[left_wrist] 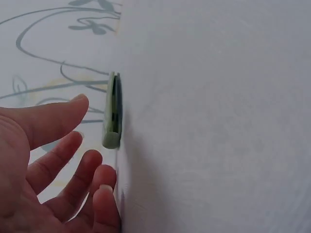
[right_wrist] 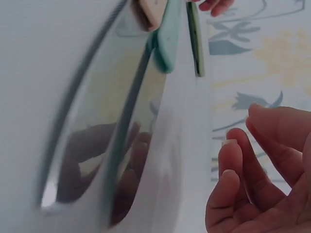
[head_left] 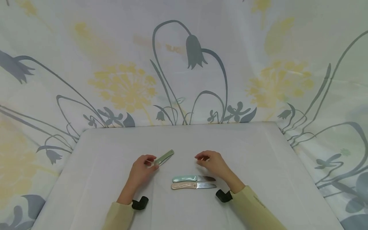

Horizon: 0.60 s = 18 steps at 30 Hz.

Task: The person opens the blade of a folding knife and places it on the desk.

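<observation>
a folded green knife lies slantwise on the white table, its near end just at the fingertips of the left hand. from the head view that hand looks to be touching or lightly pinching the end, but the left wrist view shows the folded green knife lying clear of the left hand, whose fingers are spread and loosely bent with a small gap between thumb and handle; so the hand is relaxed and holds nothing. the right hand hovers over the cloth with fingers loosely curled and nothing in them (the right wrist view shows the same right hand with bent, empty fingers). just in front of it lie two opened knives side by side, blades pointing right: a mint knife and, nearer the person, a pink knife, almost touching each other. a flowered curtain hangs behind the table.
</observation>
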Motion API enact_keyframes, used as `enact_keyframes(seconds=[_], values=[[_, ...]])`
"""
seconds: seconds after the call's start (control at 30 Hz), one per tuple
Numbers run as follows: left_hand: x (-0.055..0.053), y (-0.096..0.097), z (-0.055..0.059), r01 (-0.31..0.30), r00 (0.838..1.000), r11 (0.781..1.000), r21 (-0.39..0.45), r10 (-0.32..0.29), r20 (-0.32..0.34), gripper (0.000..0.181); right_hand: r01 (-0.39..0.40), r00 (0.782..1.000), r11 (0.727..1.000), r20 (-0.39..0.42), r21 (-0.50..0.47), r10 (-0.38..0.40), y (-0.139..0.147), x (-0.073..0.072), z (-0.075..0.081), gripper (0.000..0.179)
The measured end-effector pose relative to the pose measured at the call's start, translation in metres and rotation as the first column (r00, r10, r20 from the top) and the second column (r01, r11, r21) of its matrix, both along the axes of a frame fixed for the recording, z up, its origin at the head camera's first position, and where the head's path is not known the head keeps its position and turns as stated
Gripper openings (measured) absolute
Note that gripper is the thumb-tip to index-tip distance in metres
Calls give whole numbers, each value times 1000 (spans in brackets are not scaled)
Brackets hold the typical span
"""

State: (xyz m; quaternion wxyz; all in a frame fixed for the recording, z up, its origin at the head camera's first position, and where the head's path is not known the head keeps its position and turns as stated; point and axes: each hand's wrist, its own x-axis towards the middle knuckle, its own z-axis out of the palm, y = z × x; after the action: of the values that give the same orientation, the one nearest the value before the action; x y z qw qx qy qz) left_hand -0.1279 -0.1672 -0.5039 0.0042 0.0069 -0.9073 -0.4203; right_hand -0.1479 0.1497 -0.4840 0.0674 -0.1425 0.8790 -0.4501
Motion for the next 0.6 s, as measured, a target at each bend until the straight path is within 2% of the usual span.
enact_keyframes(seconds=[0.17,0.3,0.43,0.6], values=[[-5,-3,-3,-15,999,1000,6,15,43,35,-16,999,999,35,-34,17,-27,-19,1,17],[-8,-2,-3,-12,999,1000,-1,12,48,33,-37,997,999,60,-37,39,-50,-33,-2,18],[-11,0,-4,-10,999,1000,-5,10,48,31,-20,995,998,94,-64,26,-68,-45,-9,24],[-13,0,-5,-7,999,1000,-12,7,53,27,-23,992,997,121,-74,32,-83,-54,-17,32]])
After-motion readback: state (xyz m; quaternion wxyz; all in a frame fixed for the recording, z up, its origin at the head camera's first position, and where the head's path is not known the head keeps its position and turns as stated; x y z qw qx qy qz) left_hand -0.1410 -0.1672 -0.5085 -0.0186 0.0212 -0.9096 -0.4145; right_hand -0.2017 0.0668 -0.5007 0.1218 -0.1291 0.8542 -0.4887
